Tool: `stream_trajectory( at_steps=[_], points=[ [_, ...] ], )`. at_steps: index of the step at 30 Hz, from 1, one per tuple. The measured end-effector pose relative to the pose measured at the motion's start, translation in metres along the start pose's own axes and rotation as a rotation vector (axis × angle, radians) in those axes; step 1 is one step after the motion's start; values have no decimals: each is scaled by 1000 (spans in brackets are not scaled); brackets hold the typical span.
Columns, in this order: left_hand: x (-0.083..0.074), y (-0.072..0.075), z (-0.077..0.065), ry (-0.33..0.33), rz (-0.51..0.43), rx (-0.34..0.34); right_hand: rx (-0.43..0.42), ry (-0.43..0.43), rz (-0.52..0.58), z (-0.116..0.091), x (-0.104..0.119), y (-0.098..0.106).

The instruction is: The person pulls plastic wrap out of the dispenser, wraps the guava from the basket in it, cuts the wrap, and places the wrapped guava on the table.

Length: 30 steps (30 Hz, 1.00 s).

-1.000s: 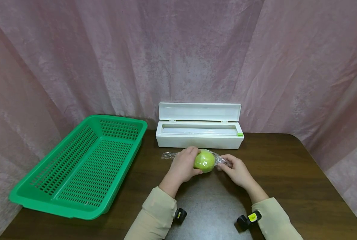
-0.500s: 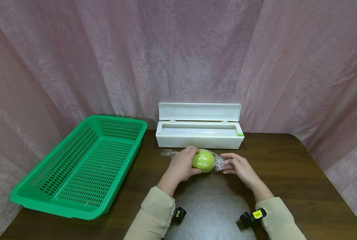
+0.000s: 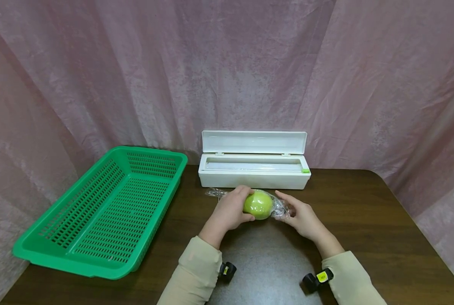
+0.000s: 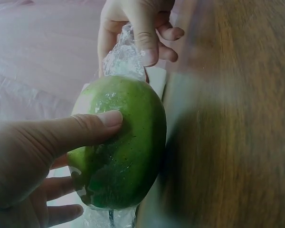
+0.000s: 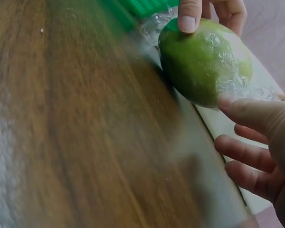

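Observation:
A green apple (image 3: pixel 258 205) lies on the table wrapped in clear plastic wrap (image 3: pixel 278 208), bunched on its right side. Another loose end of the wrap sticks out to the left. My left hand (image 3: pixel 231 208) holds the apple from the left; in the left wrist view its thumb lies across the green skin (image 4: pixel 128 156) and a stem shows at the bottom. My right hand (image 3: pixel 302 217) has thumb and forefinger on either side of the bunched wrap. In the right wrist view the right thumb (image 5: pixel 249 111) touches the wrap beside the apple, the other fingers spread away.
Behind the hands stands a white wrap dispenser box (image 3: pixel 253 180), lid raised, a roll inside and a green slider at its right end. A green slotted basket (image 3: pixel 170 199) sits on the left of the brown table (image 3: pixel 368 220). Pink curtains (image 3: pixel 250 63) hang behind.
My right hand loosened its pinch on the bunched wrap, drew back slightly, then came in again with thumb and forefinger wider apart. The left hand and apple shifted a little left.

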<state>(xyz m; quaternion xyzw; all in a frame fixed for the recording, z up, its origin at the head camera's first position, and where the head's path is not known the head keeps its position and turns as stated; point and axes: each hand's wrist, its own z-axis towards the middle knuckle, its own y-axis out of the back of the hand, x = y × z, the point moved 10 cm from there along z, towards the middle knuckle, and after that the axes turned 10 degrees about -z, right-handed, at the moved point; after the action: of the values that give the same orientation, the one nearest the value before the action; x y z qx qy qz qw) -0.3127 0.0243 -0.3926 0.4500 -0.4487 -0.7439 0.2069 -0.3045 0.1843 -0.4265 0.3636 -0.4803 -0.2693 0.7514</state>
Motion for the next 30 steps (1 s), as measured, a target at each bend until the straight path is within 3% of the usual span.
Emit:
stream_trajectory(
  at_steps=[19,25,30],
  points=[
    [0,0,0,-1,-7,-7,-225,148,-29,-4,24,18],
    [-1,-1,0,4,-10,9,-235,114,-16,-3,20,16],
    [-3,0,0,-2,5,7,-177,22,62,0,13,10]
  ],
)
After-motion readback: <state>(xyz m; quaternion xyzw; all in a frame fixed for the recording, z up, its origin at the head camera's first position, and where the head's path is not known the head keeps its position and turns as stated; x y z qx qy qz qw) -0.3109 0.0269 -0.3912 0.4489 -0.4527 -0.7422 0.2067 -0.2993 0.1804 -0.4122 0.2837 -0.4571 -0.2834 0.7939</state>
